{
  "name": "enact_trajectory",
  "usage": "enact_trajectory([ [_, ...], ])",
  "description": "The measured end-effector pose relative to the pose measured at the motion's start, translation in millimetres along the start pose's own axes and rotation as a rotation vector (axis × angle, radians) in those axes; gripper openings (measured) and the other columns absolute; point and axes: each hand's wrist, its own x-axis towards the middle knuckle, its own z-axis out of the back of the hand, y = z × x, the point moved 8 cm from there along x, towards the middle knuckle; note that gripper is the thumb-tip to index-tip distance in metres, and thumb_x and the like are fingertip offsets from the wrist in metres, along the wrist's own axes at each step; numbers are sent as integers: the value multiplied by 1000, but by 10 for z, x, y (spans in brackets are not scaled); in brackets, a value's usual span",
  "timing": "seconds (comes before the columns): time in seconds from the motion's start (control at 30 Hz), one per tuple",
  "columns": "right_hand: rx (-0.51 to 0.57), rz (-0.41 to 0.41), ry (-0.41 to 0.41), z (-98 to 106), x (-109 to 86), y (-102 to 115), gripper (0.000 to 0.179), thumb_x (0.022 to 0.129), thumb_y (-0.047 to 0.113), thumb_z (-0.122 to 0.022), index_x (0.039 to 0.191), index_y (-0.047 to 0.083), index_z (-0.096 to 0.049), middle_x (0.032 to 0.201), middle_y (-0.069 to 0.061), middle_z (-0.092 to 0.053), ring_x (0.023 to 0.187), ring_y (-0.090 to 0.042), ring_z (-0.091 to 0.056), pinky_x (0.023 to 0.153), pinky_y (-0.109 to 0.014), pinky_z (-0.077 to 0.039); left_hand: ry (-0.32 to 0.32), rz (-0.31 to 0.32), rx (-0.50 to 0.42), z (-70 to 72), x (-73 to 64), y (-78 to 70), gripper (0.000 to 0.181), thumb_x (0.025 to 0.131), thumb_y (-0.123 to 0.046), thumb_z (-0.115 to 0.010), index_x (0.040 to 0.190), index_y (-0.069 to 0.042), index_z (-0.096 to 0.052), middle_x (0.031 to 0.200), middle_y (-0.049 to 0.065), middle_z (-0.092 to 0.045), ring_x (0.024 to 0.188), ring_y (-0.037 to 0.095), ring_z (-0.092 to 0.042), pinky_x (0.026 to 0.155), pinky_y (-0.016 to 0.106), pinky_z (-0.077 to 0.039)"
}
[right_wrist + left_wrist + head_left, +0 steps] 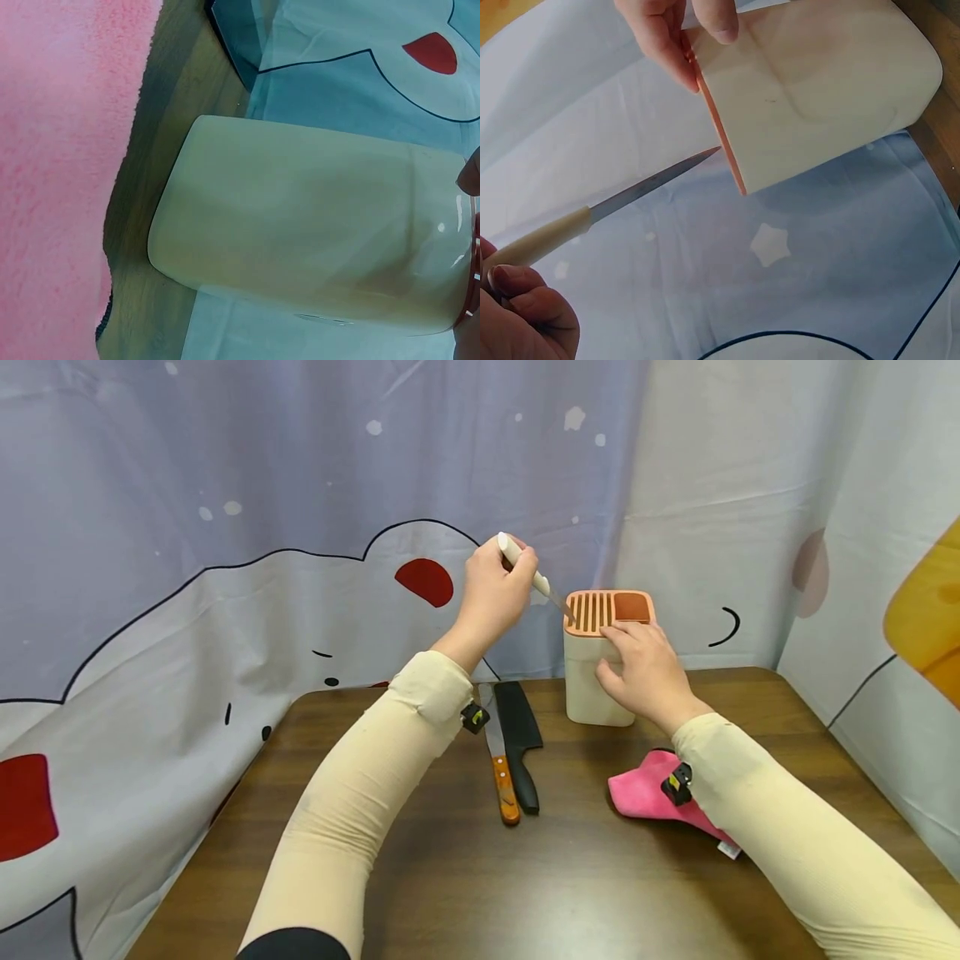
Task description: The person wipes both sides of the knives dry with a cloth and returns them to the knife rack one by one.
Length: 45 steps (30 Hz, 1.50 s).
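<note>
My left hand [497,585] grips a small knife by its white handle [544,238], blade slanting down to the right. The blade's tip [705,154] is at the slotted orange top [588,612] of a cream knife block [597,681]; whether it has entered a slot I cannot tell. On the block's top rim and front rests my right hand [641,672], thumb lower on the front wall. In the right wrist view the block's cream wall [300,225] fills the middle, and only fingertips of that hand show at the right edge.
Left of the block, a wooden-handled knife [504,785] lies beside a black cleaver [519,722] on the brown table [570,877]. A pink cloth [652,789] lies under the right forearm. A patterned curtain [300,468] hangs behind the table.
</note>
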Motion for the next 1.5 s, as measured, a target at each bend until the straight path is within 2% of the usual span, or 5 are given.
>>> enact_trajectory([
  [0.13, -7, 7, -4, -1, 10, -3, 48, 85, 19, -67, 128, -3, -65, 129, -25, -65, 123, -46, -58, 117, -57, -36, -9, 7, 9, 31, 1, 15, 17, 99, -23, -52, 90, -13, -62, 69, 1, -56, 63, 17, -53, 53, 28, -42],
  [0.33, -14, 9, -11, 14, 29, -9, 48, 84, 19, -67, 126, -3, -66, 129, -25, -66, 122, -45, -59, 115, -58, -37, 43, 25, 50, -90, 77, 36, 19, 101, -26, -51, 89, -13, -59, 74, 1, -56, 67, 18, -53, 57, 29, -44],
  [0.73, -13, 5, -24, -26, 19, 26, 47, 83, 19, -69, 124, -3, -67, 127, -23, -67, 120, -45, -59, 115, -59, -37, 297, 134, 244, -686, 48, 367, 34, 107, -49, -46, 101, -17, -53, 90, 2, -59, 76, 19, -57, 64, 29, -48],
  [1.0, -11, 11, -31, -27, 12, 71, 47, 83, 19, -69, 124, -4, -67, 126, -23, -68, 119, -45, -60, 115, -57, -38, 280, 197, 207, -797, 54, 530, 36, 105, -53, -48, 109, -18, -55, 96, 2, -62, 79, 18, -61, 65, 29, -51],
  [1.5, -9, 18, -39, 0, 8, 113, 48, 82, 19, -68, 124, -4, -67, 126, -25, -67, 119, -46, -60, 114, -56, -39, 269, 244, 230, -910, 137, 609, 36, 104, -52, -52, 123, -21, -58, 96, 1, -64, 77, 18, -61, 64, 30, -51],
])
